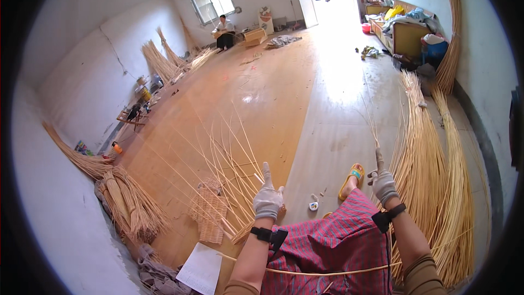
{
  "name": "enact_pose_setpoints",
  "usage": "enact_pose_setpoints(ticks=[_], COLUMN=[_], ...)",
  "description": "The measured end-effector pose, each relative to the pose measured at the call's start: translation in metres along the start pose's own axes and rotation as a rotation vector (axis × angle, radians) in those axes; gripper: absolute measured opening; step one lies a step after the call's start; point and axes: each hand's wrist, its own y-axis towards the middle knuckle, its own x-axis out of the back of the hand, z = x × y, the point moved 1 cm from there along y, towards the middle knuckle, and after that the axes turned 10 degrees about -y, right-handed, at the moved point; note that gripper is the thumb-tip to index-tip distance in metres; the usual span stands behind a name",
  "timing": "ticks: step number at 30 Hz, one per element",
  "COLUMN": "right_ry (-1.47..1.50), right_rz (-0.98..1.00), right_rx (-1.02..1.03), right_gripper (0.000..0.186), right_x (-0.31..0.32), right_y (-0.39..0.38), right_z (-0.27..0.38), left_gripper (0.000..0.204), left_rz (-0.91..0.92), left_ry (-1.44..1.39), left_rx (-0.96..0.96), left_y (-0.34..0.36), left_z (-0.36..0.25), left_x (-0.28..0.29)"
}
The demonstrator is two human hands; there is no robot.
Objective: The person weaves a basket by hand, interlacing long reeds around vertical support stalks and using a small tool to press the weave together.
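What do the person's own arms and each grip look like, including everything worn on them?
The left grip and right grip wear pale grey fabric gloves. Both arms have black wristbands, each with a dark, blocky attachment, and olive-brown sleeves.

So the woven wicker panel [210, 219] is a tight tan weave on the floor, only partly done from the looks of it. Loose cane stakes [236, 207] fan out just right of it and past its far end, all spread and crossing. One long bare rod [311, 274] bows gently, nearer than the panel and off right. The big straw-colored cane bundle [423, 175], tied near its far end, is well right of it.
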Motion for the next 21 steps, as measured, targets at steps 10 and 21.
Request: enact_pose_setpoints(ticks=[10, 21], right_ry=[0.170, -0.129], right_rz=[0.002, -0.046], right_rx=[-0.011, 0.084], right_gripper=[0.082, 0.092], right_x=[0.007, 0.019], right_y=[-0.008, -0.022], right_z=[-0.003, 0.000], left_gripper=[0.107, 0.111], left_rz=[-0.050, -0.101], left_ry=[-0.018, 0.011], left_rx=[-0.039, -0.114], left_y=[-0.005, -0.021], left_z=[0.005, 0.002], left_x=[-0.005, -0.003])
